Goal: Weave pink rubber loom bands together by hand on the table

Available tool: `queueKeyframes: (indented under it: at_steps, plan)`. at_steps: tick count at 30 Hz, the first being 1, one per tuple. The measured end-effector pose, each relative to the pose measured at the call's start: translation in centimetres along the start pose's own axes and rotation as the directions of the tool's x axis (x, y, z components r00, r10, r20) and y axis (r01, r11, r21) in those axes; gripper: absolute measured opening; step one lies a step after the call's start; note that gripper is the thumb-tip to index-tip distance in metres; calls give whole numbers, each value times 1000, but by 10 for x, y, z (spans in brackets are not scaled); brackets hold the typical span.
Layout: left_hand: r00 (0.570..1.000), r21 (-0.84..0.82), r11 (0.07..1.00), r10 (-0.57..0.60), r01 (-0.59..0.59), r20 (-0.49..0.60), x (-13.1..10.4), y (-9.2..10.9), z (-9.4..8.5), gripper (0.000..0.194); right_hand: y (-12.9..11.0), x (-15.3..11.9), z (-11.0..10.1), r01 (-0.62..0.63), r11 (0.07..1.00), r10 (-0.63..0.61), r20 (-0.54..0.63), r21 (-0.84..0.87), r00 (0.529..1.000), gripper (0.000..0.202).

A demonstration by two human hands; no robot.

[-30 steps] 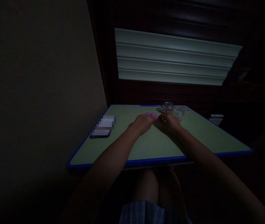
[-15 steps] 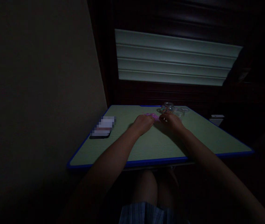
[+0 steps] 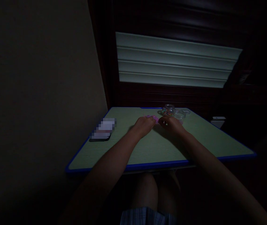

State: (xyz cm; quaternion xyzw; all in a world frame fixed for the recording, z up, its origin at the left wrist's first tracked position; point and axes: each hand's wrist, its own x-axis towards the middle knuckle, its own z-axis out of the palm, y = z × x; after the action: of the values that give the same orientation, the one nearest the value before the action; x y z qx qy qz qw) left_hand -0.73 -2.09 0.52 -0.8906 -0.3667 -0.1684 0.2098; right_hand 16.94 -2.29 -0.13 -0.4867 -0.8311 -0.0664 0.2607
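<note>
A small bright pink pile (image 3: 156,118) lies toward the far side of the table; the dim light hides what its pieces are. My left hand (image 3: 144,125) rests at its near left edge, fingers curled closed over the pink stuff, tips hidden. On the other side, my right hand (image 3: 172,125) has thumb and forefinger bent together at the pile's right edge; whatever they pinch is too small to make out. Just behind my right hand stands a clear glass jar (image 3: 169,109) holding many small coloured rings.
A second clear container (image 3: 179,116) and a round clear lid (image 3: 185,111) sit right of the jar. At the table's left edge lies a phone (image 3: 103,128) with a blurred screen. The pale green table (image 3: 124,150) has a blue rim; a wall (image 3: 53,78) borders its left.
My right hand has drawn slightly left and down from beside the jar to the pink pile, uncovering more of the jar. My left hand stays nearly in place. The view has tilted slightly.
</note>
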Motion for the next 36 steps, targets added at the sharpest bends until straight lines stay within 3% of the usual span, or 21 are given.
queueKeyframes:
  at_steps: [13,20,28,36]
  plan:
    - [1000,15,1000,22,-22,-19,0,-1,1,22,3,0,2,-10,998,11,-20,68,1000,20]
    - [999,15,999,30,-30,-18,0,-2,1,20,15,4,7,-3,972,42,-160,234,986,21]
    - [999,-1,999,35,-35,-29,1,-2,1,23,14,1,10,-99,947,100,13,307,995,31]
    - [998,4,998,57,-56,-31,2,-2,3,22,17,2,14,-83,946,60,83,314,995,31]
